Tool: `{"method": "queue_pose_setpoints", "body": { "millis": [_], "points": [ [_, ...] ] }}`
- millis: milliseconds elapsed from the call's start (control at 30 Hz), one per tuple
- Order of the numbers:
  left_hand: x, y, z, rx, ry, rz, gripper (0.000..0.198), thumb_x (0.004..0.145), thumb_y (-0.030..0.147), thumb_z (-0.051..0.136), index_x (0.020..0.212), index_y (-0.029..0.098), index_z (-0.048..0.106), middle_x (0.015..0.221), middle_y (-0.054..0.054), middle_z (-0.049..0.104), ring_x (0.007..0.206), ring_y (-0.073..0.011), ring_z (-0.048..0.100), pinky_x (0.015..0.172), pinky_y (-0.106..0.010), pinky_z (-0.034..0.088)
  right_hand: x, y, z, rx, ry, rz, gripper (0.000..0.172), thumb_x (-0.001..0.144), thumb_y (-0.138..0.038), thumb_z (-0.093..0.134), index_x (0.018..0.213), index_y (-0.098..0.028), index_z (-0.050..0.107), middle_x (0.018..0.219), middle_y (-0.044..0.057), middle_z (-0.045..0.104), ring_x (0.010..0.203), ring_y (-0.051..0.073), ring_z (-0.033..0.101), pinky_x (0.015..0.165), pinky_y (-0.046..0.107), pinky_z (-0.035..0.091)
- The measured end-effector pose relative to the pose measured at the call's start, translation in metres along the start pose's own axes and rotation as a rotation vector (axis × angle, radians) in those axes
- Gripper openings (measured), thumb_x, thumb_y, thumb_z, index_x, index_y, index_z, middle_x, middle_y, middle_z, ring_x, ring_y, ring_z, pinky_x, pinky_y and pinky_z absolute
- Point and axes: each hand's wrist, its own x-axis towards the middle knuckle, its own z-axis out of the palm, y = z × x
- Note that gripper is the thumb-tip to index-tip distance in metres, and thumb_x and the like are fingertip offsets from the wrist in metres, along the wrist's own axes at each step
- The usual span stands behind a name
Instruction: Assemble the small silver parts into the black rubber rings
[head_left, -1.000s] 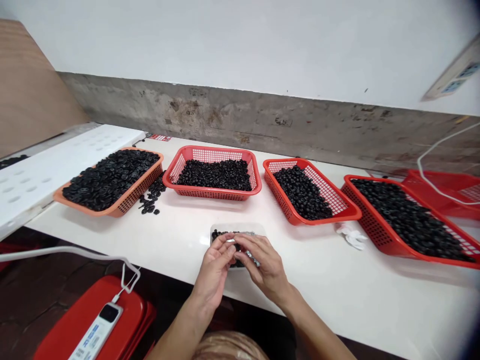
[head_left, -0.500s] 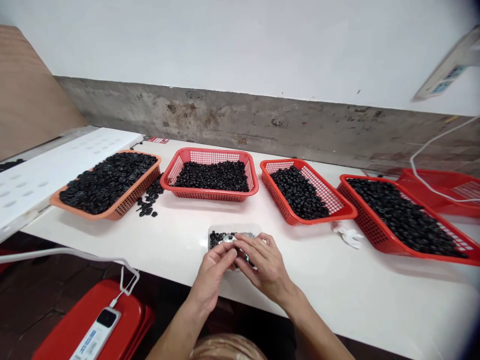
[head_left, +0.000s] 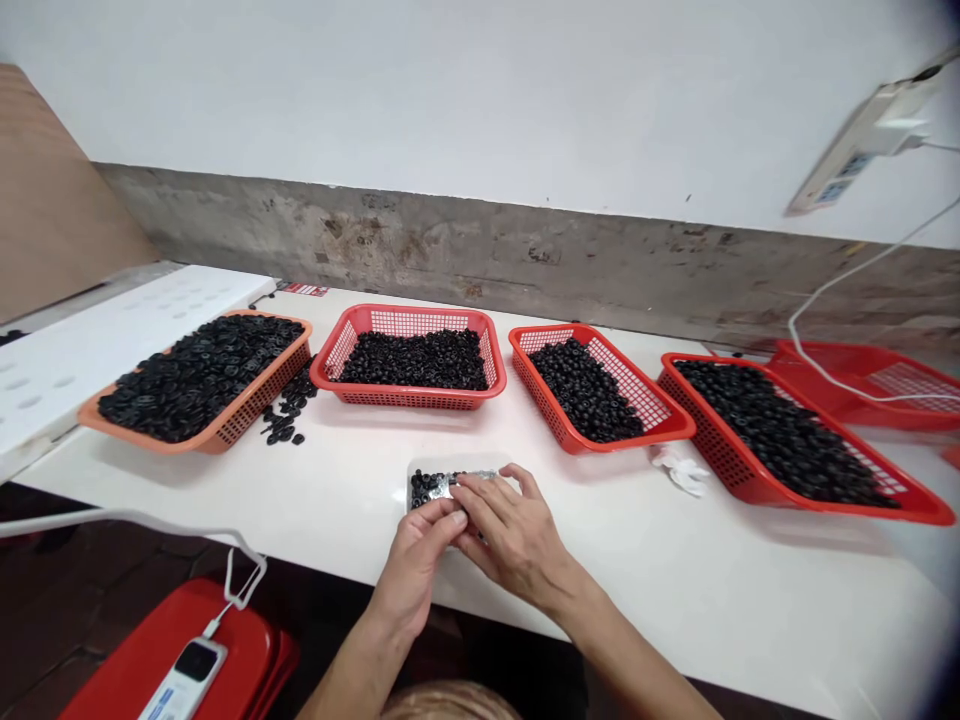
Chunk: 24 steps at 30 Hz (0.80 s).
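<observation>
My left hand (head_left: 420, 545) and my right hand (head_left: 511, 520) meet over the near side of a small white tray (head_left: 411, 470). Small black round parts (head_left: 427, 486) lie in the tray's left side, with shiny silver pieces (head_left: 442, 487) beside them. The left thumb and fingers are pinched together at the right fingertips. My right hand is curled, its fingers bent over the left fingertips. Whatever is pinched between the hands is mostly hidden; only a dark bit shows.
An orange basket (head_left: 247, 415) of flat black parts stands left, near a white foam board (head_left: 217, 285). Loose black pieces (head_left: 283, 425) lie beside it. Three red baskets hold black parts: middle (head_left: 409, 400), right (head_left: 570, 425) and far right (head_left: 720, 470). Crumpled tissue (head_left: 682, 472) lies between two.
The right fingers have closed in over the left fingertips, so the dark piece seen between the hands is now mostly covered. The whole view has shifted slightly.
</observation>
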Motion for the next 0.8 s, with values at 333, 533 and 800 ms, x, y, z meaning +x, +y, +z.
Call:
{"method": "queue_pose_setpoints", "body": {
  "millis": [333,533,800],
  "points": [
    [0.0,-0.005,-0.008,0.092,-0.04,-0.049,0.025,0.083,0.037,0.073,0.074,0.013,0.072,0.07,-0.002,0.058,0.07,-0.0122,0.048,0.071,-0.023,0.04,-0.005,0.008,-0.006,0.09,-0.05,-0.013,0.023,0.097,-0.023,0.051,0.12,-0.017,0.055,0.099,0.009,0.074,0.085,0.02,0.069,0.094,0.043,0.041],
    [-0.002,-0.007,-0.001,0.122,0.009,0.019,0.024,0.084,0.036,0.072,0.075,0.013,0.073,0.069,-0.002,0.06,0.069,-0.0117,0.049,0.069,-0.022,0.04,-0.013,0.009,0.002,0.131,-0.05,-0.039,0.028,0.099,-0.018,0.048,0.126,-0.012,0.05,0.102,0.013,0.074,0.091,0.021,0.069,0.092,0.042,0.044],
    [-0.005,-0.014,0.007,0.116,0.066,0.037,0.024,0.082,0.038,0.074,0.08,0.014,0.075,0.07,-0.002,0.065,0.072,-0.0133,0.055,0.07,-0.022,0.044,-0.024,0.011,0.012,0.123,-0.012,-0.072,0.033,0.1,-0.017,0.045,0.132,-0.01,0.046,0.104,0.014,0.073,0.093,0.022,0.069,0.091,0.044,0.051]
  ]
}}
